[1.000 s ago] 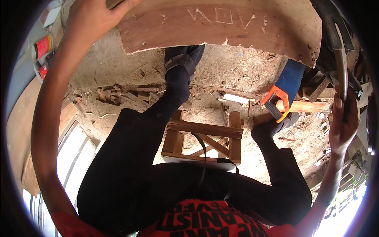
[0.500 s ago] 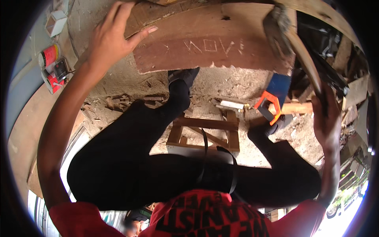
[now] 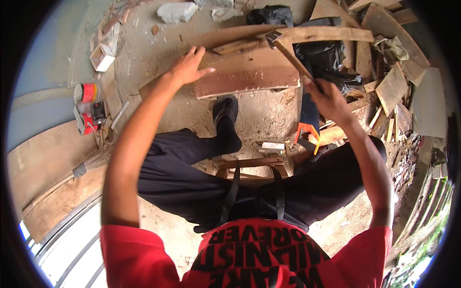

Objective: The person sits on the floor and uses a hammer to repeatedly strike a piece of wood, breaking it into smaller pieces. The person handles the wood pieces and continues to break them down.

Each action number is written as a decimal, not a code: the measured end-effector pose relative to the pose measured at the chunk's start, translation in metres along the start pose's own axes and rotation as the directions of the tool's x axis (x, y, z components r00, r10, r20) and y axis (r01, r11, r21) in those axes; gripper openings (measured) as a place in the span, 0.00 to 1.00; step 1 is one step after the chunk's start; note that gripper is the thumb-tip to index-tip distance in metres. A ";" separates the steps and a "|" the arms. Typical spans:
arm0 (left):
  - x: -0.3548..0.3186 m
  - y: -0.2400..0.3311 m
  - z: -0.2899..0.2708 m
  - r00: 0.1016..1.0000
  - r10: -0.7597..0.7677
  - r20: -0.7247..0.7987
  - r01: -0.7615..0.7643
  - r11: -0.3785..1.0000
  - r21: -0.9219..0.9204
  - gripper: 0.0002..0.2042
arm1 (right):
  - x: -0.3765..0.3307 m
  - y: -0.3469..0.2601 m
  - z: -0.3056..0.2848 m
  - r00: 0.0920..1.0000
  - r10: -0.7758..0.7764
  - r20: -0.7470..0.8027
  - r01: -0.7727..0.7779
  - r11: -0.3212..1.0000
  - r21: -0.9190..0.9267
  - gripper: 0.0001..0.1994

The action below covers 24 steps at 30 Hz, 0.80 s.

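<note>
Landmark: reddish-brown board (image 3: 247, 77), lying flat on the dusty floor (image 3: 269, 113) ahead of the seated person.

- Red can (image 3: 86, 92) and small boxes (image 3: 91, 117) — well to the left of the board, on the floor; not involved.
- Left hand (image 3: 188, 67) — laid open, fingers spread, on the board's left end, pressing it down. Risk: the hand rests on the very surface being struck, so a stray blow or a jump of the board could catch the fingers.
- Dark shoe (image 3: 225, 122) — just below the board's near edge; whether the board is braced by it cannot be told. If it is not, the board may be shifted by a blow.
- Hammer (image 3: 288, 50) — head above the board's upper right corner, handle slanting down to the right. A glancing hit could be caused by the raised, angled swing.
- Right hand (image 3: 326, 98) — closed around the hammer's handle, just right of the board.
- Orange-handled saw (image 3: 307, 129) — below the board's right end, near the right knee; its blade could be met by a slipped hand.
</note>
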<state>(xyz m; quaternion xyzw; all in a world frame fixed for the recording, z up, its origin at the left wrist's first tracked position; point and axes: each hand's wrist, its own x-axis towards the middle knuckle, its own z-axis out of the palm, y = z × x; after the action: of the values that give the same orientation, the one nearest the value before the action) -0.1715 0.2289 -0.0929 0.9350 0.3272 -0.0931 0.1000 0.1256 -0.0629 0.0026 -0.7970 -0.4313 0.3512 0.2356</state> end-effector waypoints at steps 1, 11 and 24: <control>-0.008 0.000 -0.004 0.999 -0.035 -0.003 0.035 0.998 -0.054 0.41 | -0.004 -0.011 0.008 1.000 0.027 0.007 -0.028 0.996 0.090 0.24; -0.044 0.043 0.035 0.890 -0.187 -0.415 0.141 0.980 -0.140 0.36 | -0.045 -0.041 0.094 0.970 0.242 0.011 -0.177 0.679 0.713 0.31; -0.048 0.050 0.020 0.902 -0.183 -0.390 0.145 0.981 -0.127 0.34 | -0.022 -0.057 0.132 0.949 0.265 -0.173 0.035 0.455 0.890 0.24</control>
<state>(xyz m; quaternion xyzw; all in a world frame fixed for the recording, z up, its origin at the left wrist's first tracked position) -0.1789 0.1569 -0.0946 0.8976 0.4222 0.1073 0.0672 -0.0132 -0.0423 -0.0364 -0.6284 -0.0919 0.4190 0.6489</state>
